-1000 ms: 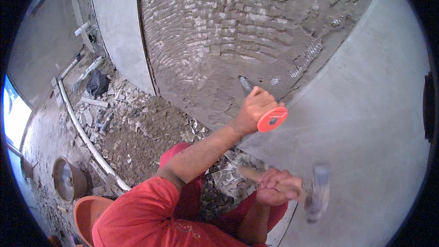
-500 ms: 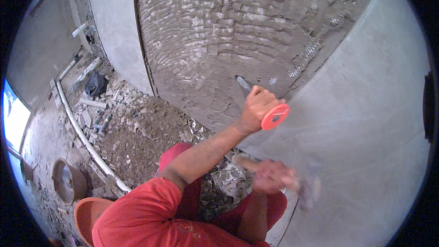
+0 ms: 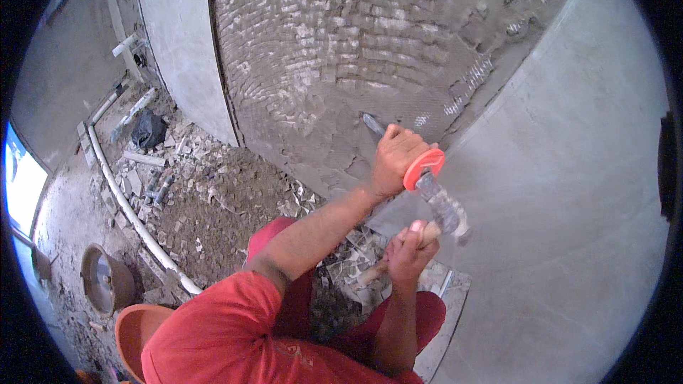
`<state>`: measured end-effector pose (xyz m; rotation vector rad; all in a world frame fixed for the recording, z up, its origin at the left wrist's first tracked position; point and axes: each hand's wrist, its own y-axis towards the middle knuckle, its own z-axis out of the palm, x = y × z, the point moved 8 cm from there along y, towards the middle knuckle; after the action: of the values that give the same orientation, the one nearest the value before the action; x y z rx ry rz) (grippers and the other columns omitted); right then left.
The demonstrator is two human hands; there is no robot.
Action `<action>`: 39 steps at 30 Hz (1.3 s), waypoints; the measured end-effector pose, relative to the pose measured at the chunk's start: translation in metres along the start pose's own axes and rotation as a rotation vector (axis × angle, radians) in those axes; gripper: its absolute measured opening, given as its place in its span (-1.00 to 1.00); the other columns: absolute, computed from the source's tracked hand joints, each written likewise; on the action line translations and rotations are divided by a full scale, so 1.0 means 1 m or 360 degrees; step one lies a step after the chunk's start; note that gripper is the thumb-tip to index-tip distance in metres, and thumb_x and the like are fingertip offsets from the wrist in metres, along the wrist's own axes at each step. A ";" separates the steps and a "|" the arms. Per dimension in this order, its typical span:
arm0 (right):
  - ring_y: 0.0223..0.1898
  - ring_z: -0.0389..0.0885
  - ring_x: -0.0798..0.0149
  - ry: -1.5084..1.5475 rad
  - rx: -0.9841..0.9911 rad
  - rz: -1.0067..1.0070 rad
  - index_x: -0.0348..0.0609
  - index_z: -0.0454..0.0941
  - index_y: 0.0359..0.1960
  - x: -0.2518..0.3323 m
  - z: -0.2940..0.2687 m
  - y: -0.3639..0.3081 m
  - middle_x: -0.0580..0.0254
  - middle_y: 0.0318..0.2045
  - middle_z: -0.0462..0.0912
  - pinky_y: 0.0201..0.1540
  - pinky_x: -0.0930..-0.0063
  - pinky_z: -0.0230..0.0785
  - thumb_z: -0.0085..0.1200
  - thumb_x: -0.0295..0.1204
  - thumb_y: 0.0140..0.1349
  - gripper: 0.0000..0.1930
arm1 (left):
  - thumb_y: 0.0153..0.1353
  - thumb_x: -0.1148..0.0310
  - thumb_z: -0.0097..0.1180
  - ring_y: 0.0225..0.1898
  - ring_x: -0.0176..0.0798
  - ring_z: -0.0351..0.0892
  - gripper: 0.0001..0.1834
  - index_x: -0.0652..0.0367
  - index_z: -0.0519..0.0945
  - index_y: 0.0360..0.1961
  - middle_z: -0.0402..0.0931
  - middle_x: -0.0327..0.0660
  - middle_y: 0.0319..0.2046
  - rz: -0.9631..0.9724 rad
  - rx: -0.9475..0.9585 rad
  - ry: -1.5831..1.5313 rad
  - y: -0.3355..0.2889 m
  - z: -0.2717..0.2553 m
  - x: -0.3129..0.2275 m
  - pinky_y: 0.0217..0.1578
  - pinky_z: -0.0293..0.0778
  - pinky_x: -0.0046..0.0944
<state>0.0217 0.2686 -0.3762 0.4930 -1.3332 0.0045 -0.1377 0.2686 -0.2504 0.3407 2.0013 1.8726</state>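
Observation:
My left hand [image 3: 398, 162] is wrapped round a chisel [image 3: 373, 124] with an orange round hand guard [image 3: 425, 168]. The chisel's flat steel tip rests against rough, ridged mortar [image 3: 327, 92] on the wall. In my right hand [image 3: 411, 254] is a hammer, gripped by its pale wooden handle [image 3: 373, 273]. Its metal head [image 3: 445, 206], slightly blurred, meets the chisel's back end at the guard. Both forearms reach up from the lower edge, the left one out of a red sleeve.
Smooth grey panels flank the mortar, one at the right [image 3: 555, 213] and one at the left [image 3: 178, 50]. Rubble and broken tile [image 3: 228, 199] cover the floor. A white pipe [image 3: 131, 217], a black bag [image 3: 149, 129], a bucket [image 3: 107, 281] and an orange curved-rimmed object [image 3: 135, 334] lie leftward.
The hammer has swung up and left from lower right, and its head is now at the chisel's back end. My left hand and the chisel have shifted slightly up and left.

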 end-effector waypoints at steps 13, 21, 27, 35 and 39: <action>-0.80 0.24 0.40 -0.1086 0.0024 -0.1082 -0.07 0.35 -0.48 0.034 0.012 -0.018 0.31 -0.64 0.39 -0.75 0.53 0.20 -0.10 0.19 0.43 -0.43 | 0.07 0.44 0.39 -0.49 -0.20 0.45 -0.79 0.11 0.53 -0.51 0.38 -0.29 -0.56 -0.0014 0.0006 -0.0059 -0.006 -0.013 -0.002 -0.36 0.29 -0.17; -0.80 0.26 0.40 0.0771 0.0140 -0.0681 0.01 0.24 -0.19 0.042 -0.006 -0.018 0.36 -0.66 0.36 -0.79 0.50 0.21 -0.15 0.43 0.28 -0.33 | 0.07 0.44 0.39 -0.49 -0.19 0.45 -0.77 0.11 0.52 -0.51 0.37 -0.28 -0.57 -0.0006 -0.0003 0.0022 -0.003 -0.012 0.000 -0.37 0.30 -0.16; -0.75 0.32 0.39 0.0020 -0.0173 0.0348 0.04 0.27 -0.22 -0.014 -0.001 -0.013 0.32 -0.59 0.40 -0.76 0.47 0.29 -0.11 0.31 0.35 -0.44 | 0.07 0.46 0.38 -0.46 -0.20 0.47 -0.82 0.12 0.55 -0.47 0.40 -0.28 -0.55 -0.0029 0.0013 -0.0015 -0.007 -0.009 0.003 -0.33 0.30 -0.16; -0.77 0.27 0.40 -0.0534 0.0046 -0.1082 0.00 0.35 -0.38 0.034 0.006 -0.016 0.35 -0.70 0.34 -0.73 0.50 0.29 -0.22 0.24 0.43 -0.45 | 0.07 0.44 0.38 -0.48 -0.19 0.46 -0.82 0.11 0.56 -0.47 0.40 -0.28 -0.56 -0.0025 -0.0021 -0.0020 0.000 -0.008 0.000 -0.33 0.31 -0.16; -0.73 0.35 0.28 0.0016 -0.0008 0.0241 -0.06 0.38 -0.52 0.006 0.006 -0.007 0.26 -0.67 0.46 -0.72 0.41 0.27 -0.06 -0.06 0.43 -0.58 | 0.07 0.46 0.38 -0.49 -0.19 0.45 -0.81 0.11 0.54 -0.49 0.38 -0.29 -0.58 -0.0041 -0.0028 0.0027 -0.007 -0.012 0.006 -0.34 0.30 -0.15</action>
<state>0.0197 0.2580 -0.3718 0.3863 -1.3578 0.1281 -0.1473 0.2595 -0.2574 0.2934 1.9899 1.8820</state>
